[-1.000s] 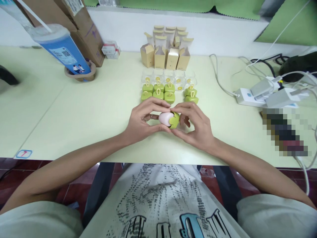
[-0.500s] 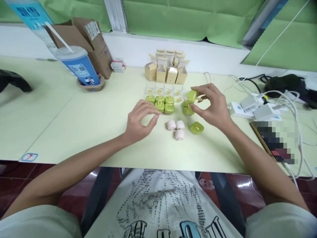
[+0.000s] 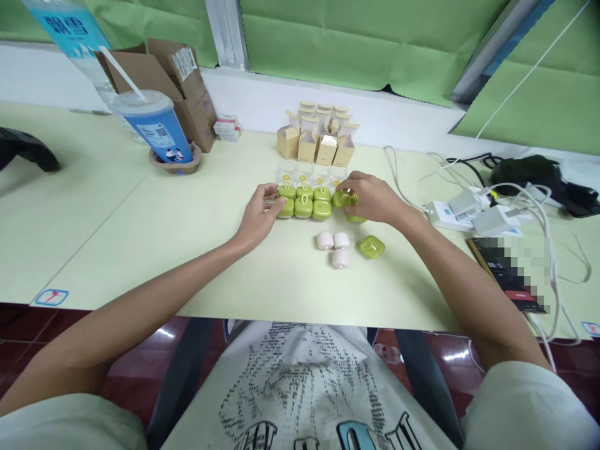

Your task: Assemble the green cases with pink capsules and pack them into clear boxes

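Small rounded green cases with loop straps (image 3: 304, 206) stand in two close rows on the table. My left hand (image 3: 257, 215) is closed at the left end, thumb and fingers on the front-left green case (image 3: 285, 209). At the right end, my right hand (image 3: 372, 199) grips another green case (image 3: 340, 199) beside the back row. Under that hand a further green case (image 3: 357, 219) is partly hidden. A separate green case (image 3: 372, 247) lies nearer to me, right of three pale pink-white rounded pieces (image 3: 340, 258).
Clear packs with yellow marks (image 3: 302, 178) lie behind the cases, then several small open cardboard boxes (image 3: 307, 149). On the left are a blue drink cup (image 3: 162, 134) and a brown carton (image 3: 199, 109). A power strip (image 3: 450, 215), cables and a phone (image 3: 506, 275) are on the right.
My right hand has lowered its green case and moved left to the rows. My left hand has drawn left to the rows' left end, where a case now fills the front-left spot.
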The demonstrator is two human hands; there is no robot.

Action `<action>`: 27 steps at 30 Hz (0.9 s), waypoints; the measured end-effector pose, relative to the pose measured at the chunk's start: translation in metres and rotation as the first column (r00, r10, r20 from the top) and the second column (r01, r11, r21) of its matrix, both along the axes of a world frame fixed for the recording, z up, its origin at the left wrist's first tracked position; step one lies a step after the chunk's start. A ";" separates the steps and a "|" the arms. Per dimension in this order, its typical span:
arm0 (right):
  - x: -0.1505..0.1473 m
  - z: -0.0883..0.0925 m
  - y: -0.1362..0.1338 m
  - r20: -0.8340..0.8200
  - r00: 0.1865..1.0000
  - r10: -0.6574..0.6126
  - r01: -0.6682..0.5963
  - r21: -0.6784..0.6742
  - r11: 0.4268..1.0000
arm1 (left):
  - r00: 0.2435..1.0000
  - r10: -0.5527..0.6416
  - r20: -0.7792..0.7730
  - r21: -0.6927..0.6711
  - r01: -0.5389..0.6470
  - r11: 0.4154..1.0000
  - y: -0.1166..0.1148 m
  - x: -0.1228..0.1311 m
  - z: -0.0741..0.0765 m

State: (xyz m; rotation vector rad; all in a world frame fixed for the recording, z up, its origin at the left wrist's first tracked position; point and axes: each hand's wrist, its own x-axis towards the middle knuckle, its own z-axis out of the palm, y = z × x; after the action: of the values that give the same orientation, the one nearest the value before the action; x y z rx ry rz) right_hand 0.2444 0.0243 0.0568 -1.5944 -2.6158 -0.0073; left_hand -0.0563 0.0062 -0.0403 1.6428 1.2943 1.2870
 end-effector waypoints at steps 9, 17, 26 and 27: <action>0.000 -0.012 0.001 -0.024 1.000 0.003 -0.002 0.036 0.999 | 1.000 -0.012 0.017 0.016 0.011 1.000 0.000 0.000 -0.002; 0.003 -0.015 0.001 -0.096 0.995 0.016 -0.012 0.043 0.999 | 1.000 -0.020 -0.013 0.012 0.020 1.000 -0.003 0.000 0.000; 0.006 -0.016 0.001 -0.178 0.983 0.036 -0.026 0.061 0.998 | 0.999 0.040 -0.035 0.073 -0.037 0.997 -0.004 -0.002 -0.001; 0.008 -0.012 -0.002 -0.188 0.981 0.040 -0.025 0.083 0.996 | 0.995 0.079 -0.059 0.141 -0.070 0.988 -0.006 -0.002 0.001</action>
State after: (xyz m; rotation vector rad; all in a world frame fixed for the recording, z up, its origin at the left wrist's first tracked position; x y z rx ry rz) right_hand 0.2520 0.0220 0.0446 -1.4493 -2.4638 0.0396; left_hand -0.0585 0.0004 -0.0394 1.7595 1.3419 1.4070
